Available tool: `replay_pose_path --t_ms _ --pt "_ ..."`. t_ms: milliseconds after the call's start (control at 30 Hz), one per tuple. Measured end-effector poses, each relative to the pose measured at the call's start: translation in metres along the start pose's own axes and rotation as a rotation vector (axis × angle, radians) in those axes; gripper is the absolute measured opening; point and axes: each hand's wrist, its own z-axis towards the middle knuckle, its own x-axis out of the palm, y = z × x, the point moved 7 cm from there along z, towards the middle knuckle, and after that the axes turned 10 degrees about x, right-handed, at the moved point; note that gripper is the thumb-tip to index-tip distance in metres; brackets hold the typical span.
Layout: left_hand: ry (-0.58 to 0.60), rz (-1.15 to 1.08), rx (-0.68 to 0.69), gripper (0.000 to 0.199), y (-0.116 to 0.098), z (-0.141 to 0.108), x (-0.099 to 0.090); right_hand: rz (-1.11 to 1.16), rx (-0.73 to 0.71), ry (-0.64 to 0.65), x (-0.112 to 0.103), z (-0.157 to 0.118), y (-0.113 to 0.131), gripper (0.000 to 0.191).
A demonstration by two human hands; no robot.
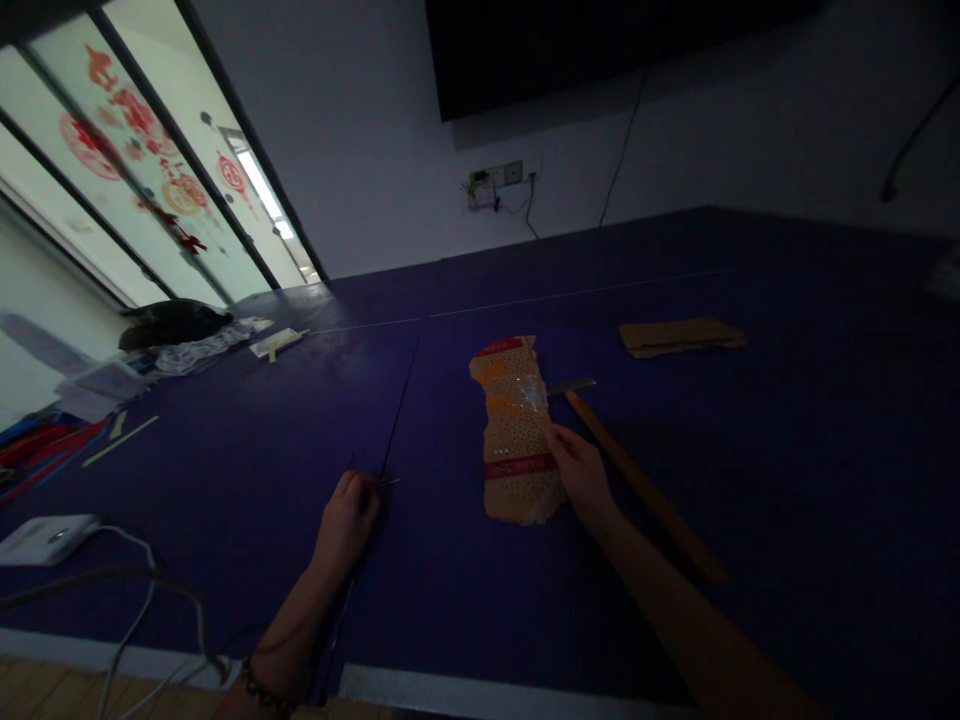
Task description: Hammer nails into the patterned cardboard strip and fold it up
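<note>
My left hand point(351, 515) is closed over the purple table surface, with a thin shiny metal piece point(389, 482) poking out past its fingertips; a dark line runs up from there. My right hand point(579, 472) pinches the right edge of a torn cardboard piece point(517, 425), which has red printed bands, clear tape, an orange patch and many small dots or holes. Just right of the cardboard lies a hammer point(637, 480), its head near the cardboard's edge and its wooden handle slanting toward the lower right, beside my right forearm.
Folded brown cardboard point(679, 336) lies at the back right. A white power strip point(49, 540) with cables is at the left. Farther back left are a white tray point(276, 342), yellow strips, red and blue items and a dark bag point(172, 325). A metal edge point(480, 692) runs along the front.
</note>
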Motion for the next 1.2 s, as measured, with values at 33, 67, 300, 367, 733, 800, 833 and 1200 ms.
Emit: replay_pose_path --t_ms 33,67,300,367,733,800,833,1200 --pt "-0.024 -0.009 -0.022 0.015 0.002 0.000 -0.002 -0.004 -0.002 -0.002 0.000 0.000 0.000 0.031" --pt "-0.041 -0.017 -0.049 0.015 0.004 -0.001 -0.003 -0.005 -0.005 -0.003 0.000 0.000 0.001 0.031" --pt "0.074 -0.010 -0.020 0.023 0.005 0.000 0.007 -0.002 -0.002 -0.011 0.000 0.002 -0.003 0.035" --pt "0.107 0.003 -0.002 0.026 0.005 0.002 0.008 -0.010 -0.012 0.009 0.001 0.003 -0.004 0.036" --pt "0.180 0.110 -0.099 0.023 0.012 0.017 0.009 -0.007 -0.020 -0.007 -0.001 0.001 0.000 0.035" --pt "0.164 0.136 -0.148 0.022 0.017 0.018 0.008 0.003 -0.017 0.015 0.000 0.000 0.001 0.034" --pt "0.161 0.149 -0.165 0.021 0.020 0.018 0.008 0.001 -0.019 0.022 0.001 -0.001 0.001 0.034" --pt "0.206 0.369 -0.147 0.025 0.013 0.015 0.005 -0.007 -0.005 -0.002 0.000 -0.001 0.002 0.032"
